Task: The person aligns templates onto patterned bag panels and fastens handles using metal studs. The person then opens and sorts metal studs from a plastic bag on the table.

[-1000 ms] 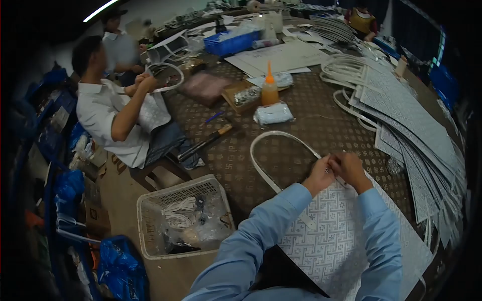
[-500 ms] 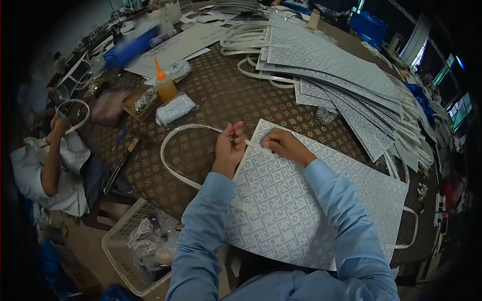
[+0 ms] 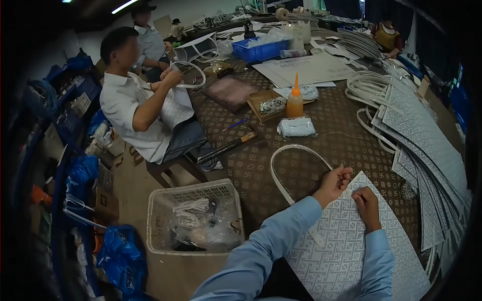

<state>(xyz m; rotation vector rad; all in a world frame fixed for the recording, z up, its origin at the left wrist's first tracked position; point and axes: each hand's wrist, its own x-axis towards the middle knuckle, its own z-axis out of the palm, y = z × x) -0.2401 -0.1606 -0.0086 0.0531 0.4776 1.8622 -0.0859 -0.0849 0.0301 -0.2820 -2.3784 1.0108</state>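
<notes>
A pale patterned bag panel [image 3: 329, 258] lies before me on the table. A white loop handle [image 3: 296, 147] arches out past its left edge, with one strap end lying on the panel. My left hand [image 3: 333, 186] is at the panel's far corner, palm turned up and fingers curled; small dark pieces showed in it a moment ago, but are hard to make out now. Close by on the right, my right hand [image 3: 366, 206] presses its closed fingertips to the panel near the handle's other end. Whatever it pinches is hidden.
Stacked panels with handles [image 3: 427, 145] fan out at right. Ahead are a glue bottle [image 3: 294, 104], a white packet [image 3: 296, 127] and a small box [image 3: 262, 104]. A hammer [image 3: 228, 146] lies left. A basket [image 3: 195, 188] stands below the table edge. A co-worker [image 3: 133, 108] sits at left.
The view has swung left and up, bringing the co-workers and shelves into sight. My hands remain at the panel's corner; the left fingers now look more curled.
</notes>
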